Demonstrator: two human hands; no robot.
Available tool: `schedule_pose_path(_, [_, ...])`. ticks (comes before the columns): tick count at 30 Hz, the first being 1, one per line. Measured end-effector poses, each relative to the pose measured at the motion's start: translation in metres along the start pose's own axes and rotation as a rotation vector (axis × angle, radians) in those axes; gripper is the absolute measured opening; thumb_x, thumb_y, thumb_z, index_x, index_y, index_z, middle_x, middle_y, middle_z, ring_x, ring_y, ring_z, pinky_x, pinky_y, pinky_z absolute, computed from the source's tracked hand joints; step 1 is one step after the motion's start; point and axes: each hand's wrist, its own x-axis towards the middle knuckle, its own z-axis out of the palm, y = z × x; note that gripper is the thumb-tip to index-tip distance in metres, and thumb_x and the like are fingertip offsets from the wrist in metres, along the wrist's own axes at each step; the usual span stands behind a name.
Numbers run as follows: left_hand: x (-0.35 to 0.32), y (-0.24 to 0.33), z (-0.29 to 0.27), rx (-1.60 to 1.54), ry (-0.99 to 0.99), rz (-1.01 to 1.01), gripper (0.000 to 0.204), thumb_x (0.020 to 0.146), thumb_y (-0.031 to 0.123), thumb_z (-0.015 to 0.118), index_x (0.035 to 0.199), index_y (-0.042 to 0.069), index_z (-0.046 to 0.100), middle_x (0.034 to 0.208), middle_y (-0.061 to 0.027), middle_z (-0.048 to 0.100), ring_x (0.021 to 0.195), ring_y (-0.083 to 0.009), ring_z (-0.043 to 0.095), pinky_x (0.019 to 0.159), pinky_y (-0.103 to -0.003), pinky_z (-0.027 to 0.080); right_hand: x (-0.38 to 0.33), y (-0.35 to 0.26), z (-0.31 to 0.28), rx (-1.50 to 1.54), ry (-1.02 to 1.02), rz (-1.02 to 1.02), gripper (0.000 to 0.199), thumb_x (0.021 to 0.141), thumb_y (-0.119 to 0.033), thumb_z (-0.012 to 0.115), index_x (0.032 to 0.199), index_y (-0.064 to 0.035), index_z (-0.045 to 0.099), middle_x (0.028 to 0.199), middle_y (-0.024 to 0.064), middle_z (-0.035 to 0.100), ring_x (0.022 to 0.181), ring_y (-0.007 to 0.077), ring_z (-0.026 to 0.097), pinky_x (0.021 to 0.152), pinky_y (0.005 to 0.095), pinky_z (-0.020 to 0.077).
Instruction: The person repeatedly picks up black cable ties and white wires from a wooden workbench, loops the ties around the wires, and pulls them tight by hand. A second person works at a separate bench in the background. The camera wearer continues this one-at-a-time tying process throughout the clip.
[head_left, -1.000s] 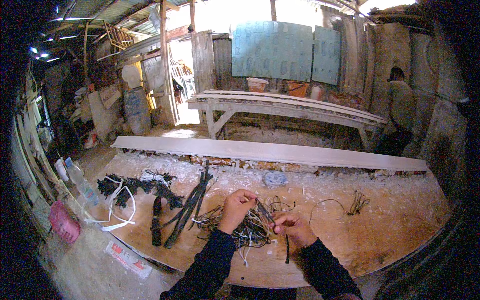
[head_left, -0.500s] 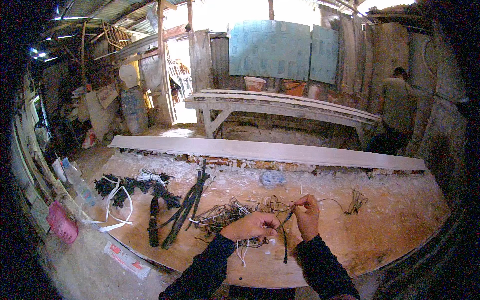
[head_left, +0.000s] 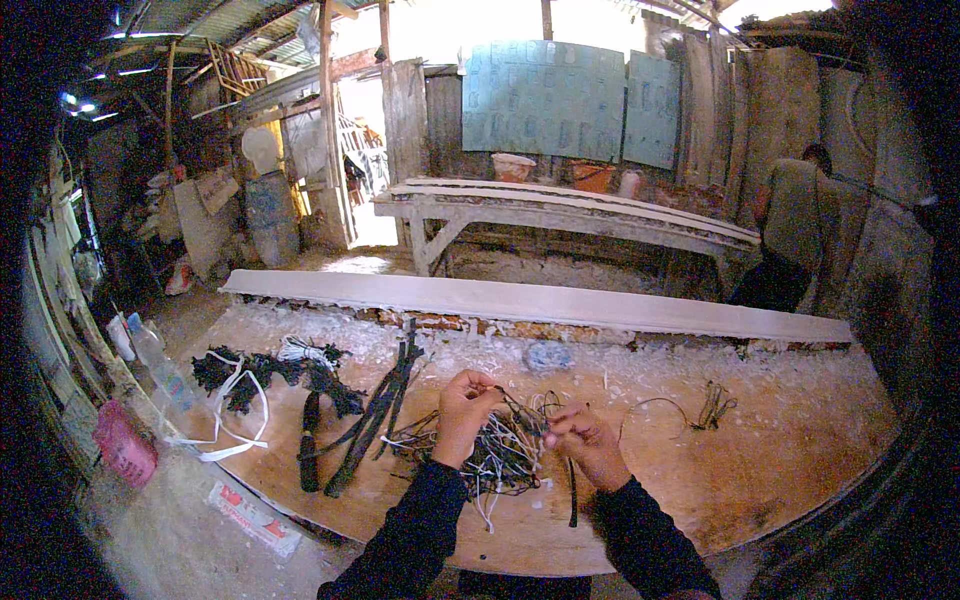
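Observation:
A tangled heap of dark and white cords (head_left: 490,465) lies on the wooden tabletop in front of me. Over its left side, my left hand (head_left: 464,418) pinches a thin dark cord (head_left: 515,404) between thumb and fingertips. That cord slants down to my right hand (head_left: 590,446), whose thumb and fingers are pressed together at the heap's right edge. Below the right hand a flat black strip (head_left: 573,495) hangs or lies; its upper end is hard to make out. Left of the heap lie long black strips (head_left: 372,425) and a short black roll (head_left: 309,440).
A black bundle (head_left: 325,385) and a looped white band (head_left: 262,415) lie at left. A small wiry bundle (head_left: 712,408) is at right. A long white moulding (head_left: 520,300) spans the table's far edge. A person (head_left: 795,225) stands at the back right beside a bench (head_left: 590,215).
My left hand has moved up and left with the dark cord. My right hand has come down and left. The person at the back has shifted slightly.

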Motion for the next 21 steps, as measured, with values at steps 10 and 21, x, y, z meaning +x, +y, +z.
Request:
schedule_pose_path(10, [0.004,-0.017,0.001,0.127,-0.135,0.107,0.007,0.072,0.002,0.061,0.078,0.003,0.057,0.072,-0.0021,0.061,0.060,-0.0068,0.052,0.051,-0.020,0.041,-0.007,-0.010,0.004,0.189,-0.195,0.007,0.008,0.071,-0.007,0.067,0.075,-0.0047,0.061,0.085,0.0049,0.059,0.096,0.0190,0.052,0.090,0.0352,0.0357])
schedule_pose_path(21, [-0.011,-0.011,0.014,0.331,-0.673,0.062,0.009,0.074,0.008,0.064,0.077,0.003,0.057,0.071,-0.0013,0.055,0.062,-0.0089,0.052,0.058,-0.022,0.043,0.010,0.004,-0.013,-0.284,0.399,-0.134,0.011,0.069,0.002,0.062,0.069,-0.0045,0.053,0.071,0.0020,0.053,0.070,0.0137,0.053,0.062,0.0255,0.0436])
